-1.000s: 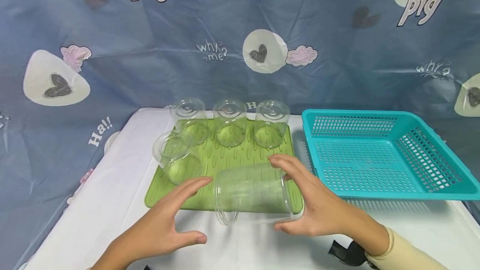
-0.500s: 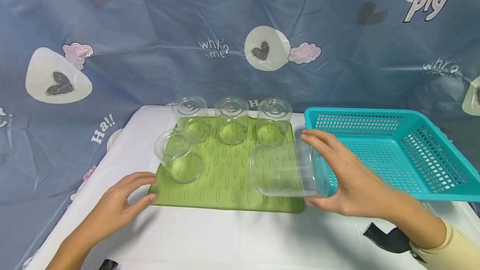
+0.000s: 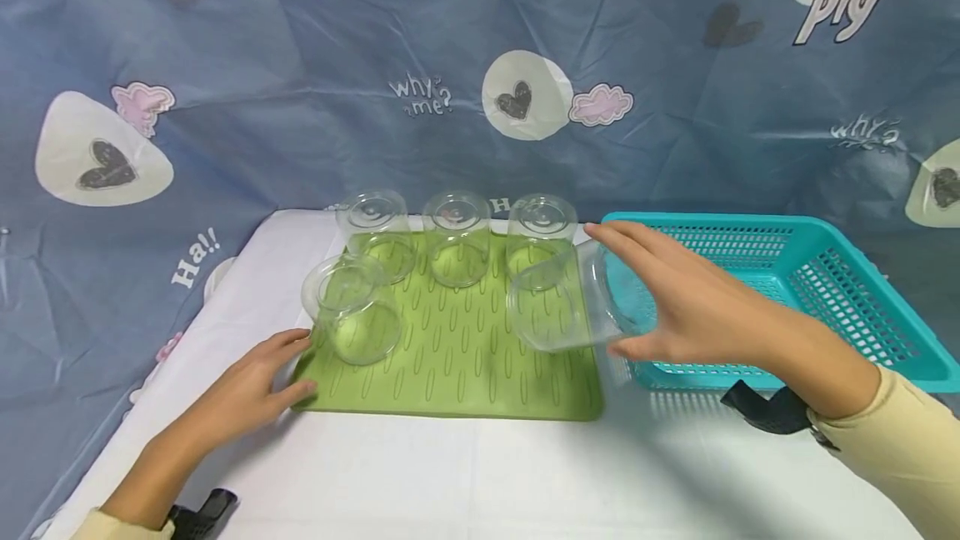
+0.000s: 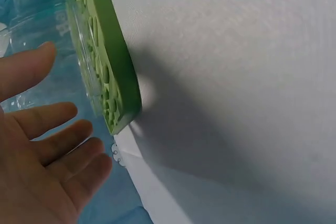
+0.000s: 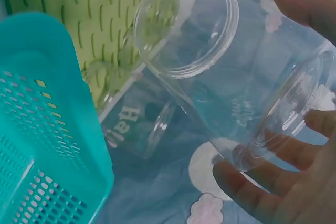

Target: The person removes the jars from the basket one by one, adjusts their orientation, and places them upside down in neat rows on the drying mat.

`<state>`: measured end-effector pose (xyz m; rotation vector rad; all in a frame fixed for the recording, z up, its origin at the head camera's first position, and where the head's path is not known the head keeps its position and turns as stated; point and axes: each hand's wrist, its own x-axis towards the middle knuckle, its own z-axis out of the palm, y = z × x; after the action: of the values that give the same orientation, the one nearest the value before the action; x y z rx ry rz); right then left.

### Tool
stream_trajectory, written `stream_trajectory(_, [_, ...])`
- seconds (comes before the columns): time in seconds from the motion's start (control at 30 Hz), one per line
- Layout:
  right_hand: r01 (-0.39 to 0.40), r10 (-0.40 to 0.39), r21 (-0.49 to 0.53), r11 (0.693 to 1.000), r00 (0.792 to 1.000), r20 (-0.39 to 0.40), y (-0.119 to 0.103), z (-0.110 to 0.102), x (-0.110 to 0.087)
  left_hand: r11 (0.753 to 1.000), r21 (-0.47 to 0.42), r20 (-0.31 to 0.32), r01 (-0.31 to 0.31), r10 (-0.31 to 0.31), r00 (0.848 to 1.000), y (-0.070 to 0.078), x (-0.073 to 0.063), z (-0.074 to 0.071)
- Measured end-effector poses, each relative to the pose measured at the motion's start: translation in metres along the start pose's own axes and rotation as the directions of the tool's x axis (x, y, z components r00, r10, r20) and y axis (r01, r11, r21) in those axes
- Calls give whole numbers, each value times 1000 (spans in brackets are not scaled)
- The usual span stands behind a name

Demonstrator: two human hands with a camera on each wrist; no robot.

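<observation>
My right hand (image 3: 697,298) grips a clear cup (image 3: 551,307) by its right end, thumb and fingers spread around it. The cup lies sideways in the air, over the right part of the green ridged mat (image 3: 465,382), its ringed rim (image 5: 226,30) facing away from the palm in the right wrist view. My left hand (image 3: 243,386) is beside the mat's front left corner, fingers loosely extended and holding nothing. Nearest to it, another clear cup (image 3: 363,332) stands on the mat. Behind, three clear cups (image 3: 459,248) stand bottom up in a row.
A turquoise perforated basket (image 3: 813,232) stands right of the mat, partly behind my right hand and forearm. White cloth (image 3: 480,473) covers the table. A blue printed curtain (image 3: 375,140) hangs along the back and left.
My right hand has carried the cup right, then up toward the mat's back right. My left hand has drawn back left from near that cup to the mat's front left corner.
</observation>
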<state>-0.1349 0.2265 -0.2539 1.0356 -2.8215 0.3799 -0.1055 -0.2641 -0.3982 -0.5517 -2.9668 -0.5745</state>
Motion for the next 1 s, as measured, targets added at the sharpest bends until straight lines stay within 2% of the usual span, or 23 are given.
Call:
stream_trajectory(0.07, [-3,3,-10,1000,1000,31,2,1,5,1000,13,39,0,0,999,1,1,1])
stream_trajectory(0.2, [13,-10,-34,999,997,78,4,3,14,999,47,67,-23,20,998,1,1,4])
stream_trajectory(0.33, [5,2,-55,998,992,127,6,2,21,997,66,63,-44,40,997,2,-1,7])
stream_trajectory(0.53, [-26,39,-58,998,971,237,6,5,29,989,117,70,-89,81,994,5,-4,14])
stream_trajectory(0.67, [-27,46,-78,997,966,255,6,10,30,986,129,75,-104,95,993,8,-3,15])
stream_trajectory(1.0, [22,3,-87,996,963,269,0,25,41,992,123,106,-40,27,994,10,-2,16])
